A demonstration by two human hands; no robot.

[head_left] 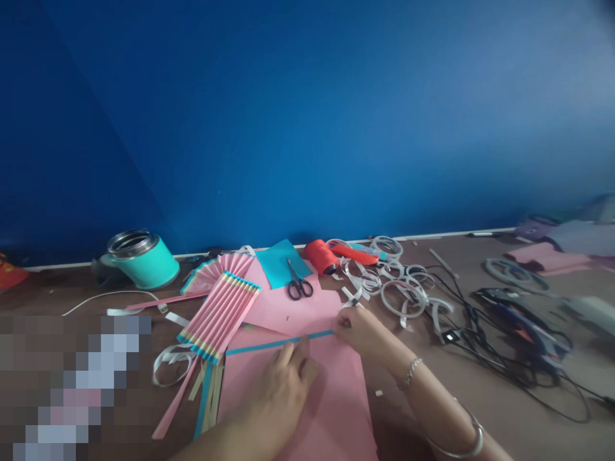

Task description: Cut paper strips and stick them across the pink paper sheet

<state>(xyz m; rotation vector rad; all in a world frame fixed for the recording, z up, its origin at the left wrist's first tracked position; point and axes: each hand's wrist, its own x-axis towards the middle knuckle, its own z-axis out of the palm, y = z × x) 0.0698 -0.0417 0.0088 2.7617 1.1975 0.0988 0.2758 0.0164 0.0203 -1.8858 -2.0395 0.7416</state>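
Observation:
A sheet of pink paper [336, 390] lies in front of me with a narrow blue strip [269, 344] across its far edge. My left hand [283, 390] rests on the sheet, fingers stretched just below the strip. At the strip's right end my right hand [358, 330] is closed, its fingertips curled together; what they pinch is hidden. A bit of white tape [354, 299] shows just beyond it. Farther back are more pink paper [283, 310], a blue-green paper piece [276, 266] and black-handled scissors [300, 287]. Folded pink pleats with blue and gold edges [221, 317] lie to the left.
A turquoise mug [151, 262] stands by the blue wall [307, 128]. A red thread spool [321, 256], an orange-red cutter-like tool [355, 254] and curled white tape strips [403, 298] lie behind. Black cables and a dark blue tool [533, 330] are on the right. The lower left is pixelated.

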